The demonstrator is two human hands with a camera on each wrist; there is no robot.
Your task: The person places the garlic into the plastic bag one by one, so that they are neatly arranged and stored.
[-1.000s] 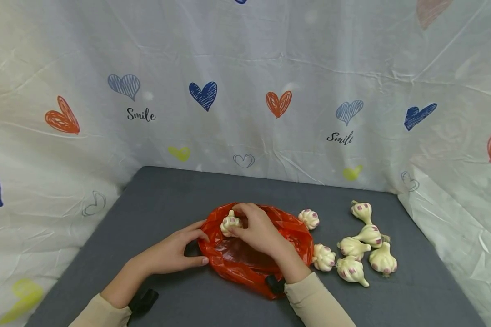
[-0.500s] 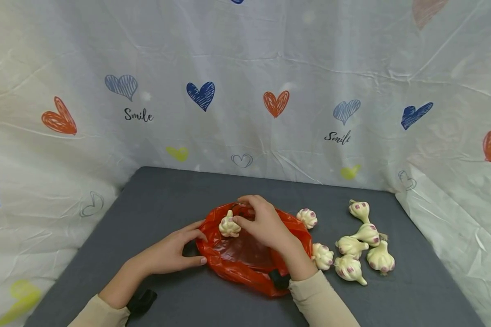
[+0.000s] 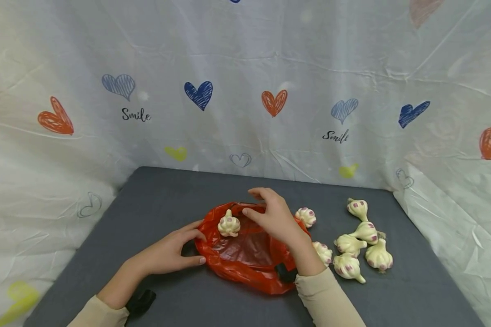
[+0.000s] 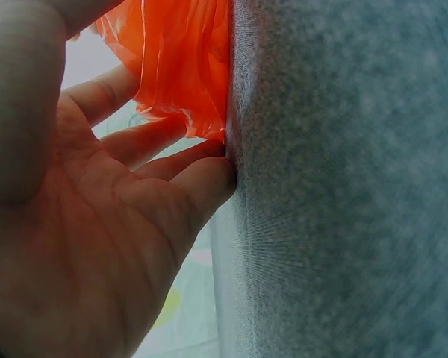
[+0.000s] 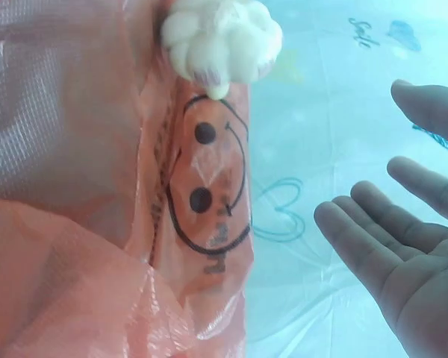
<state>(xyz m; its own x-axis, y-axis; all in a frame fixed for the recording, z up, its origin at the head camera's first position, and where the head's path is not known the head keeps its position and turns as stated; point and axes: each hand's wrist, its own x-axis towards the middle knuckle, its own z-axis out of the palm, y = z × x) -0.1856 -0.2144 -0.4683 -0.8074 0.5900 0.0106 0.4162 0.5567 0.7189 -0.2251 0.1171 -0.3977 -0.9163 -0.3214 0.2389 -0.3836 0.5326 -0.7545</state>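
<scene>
A red plastic bag (image 3: 245, 277) lies open-mouthed on the dark table. One white garlic bulb (image 3: 228, 224) sits inside at its left, stem up; the right wrist view shows this garlic bulb (image 5: 222, 37) near a printed smiley on the plastic. My left hand (image 3: 169, 252) rests against the bag's left side, thumb and fingers spread apart. In the left wrist view its fingertips touch the red plastic (image 4: 183, 67) and lie close to the tabletop. My right hand (image 3: 276, 220) hovers above the bag's far right part, fingers loosely extended, holding nothing and apart from the bulb.
Two garlic bulbs lie just right of the bag, one garlic bulb (image 3: 306, 217) farther back and another garlic bulb (image 3: 322, 253) nearer. Several more bulbs (image 3: 366, 232) cluster farther right on the grey table (image 3: 180, 186). A white curtain (image 3: 237, 68) with hearts surrounds the table.
My right hand has let go of the garlic bulb in the bag and moved up and to the right, fingers opening. The left hand has stayed at the bag's left side.
</scene>
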